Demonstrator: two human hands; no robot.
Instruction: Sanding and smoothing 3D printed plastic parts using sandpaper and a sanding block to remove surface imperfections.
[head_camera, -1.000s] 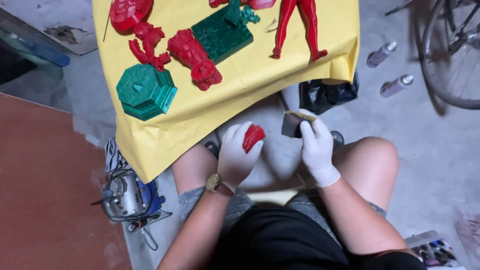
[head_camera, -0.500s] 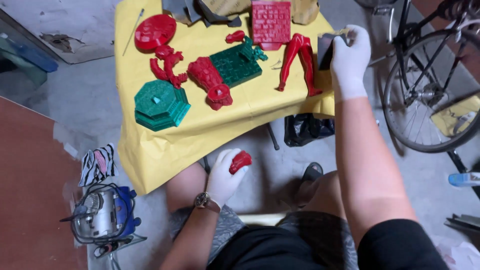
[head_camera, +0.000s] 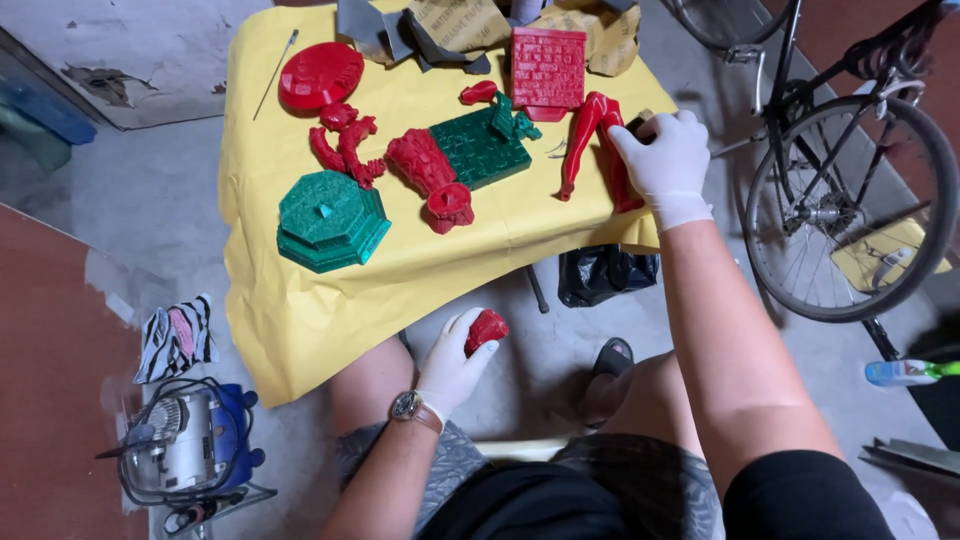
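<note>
Yellow-covered table (head_camera: 300, 310) on grey concrete, bicycle (head_camera: 850, 200) beside; left hand (head_camera: 455, 365) grips a red piece (head_camera: 487, 328) (right hand (head_camera: 665, 160) closed around something dark).

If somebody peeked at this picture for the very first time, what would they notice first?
Probably the bright yellow cloth over the table, covered with red and green plastic pieces, such as the green eight-sided base near its front left. Then the two white-gloved hands: the left hand holds a small red piece low over the lap, while the right hand reaches to the cloth's right edge beside a red pair of legs. A bicycle wheel stands at the right.
</note>
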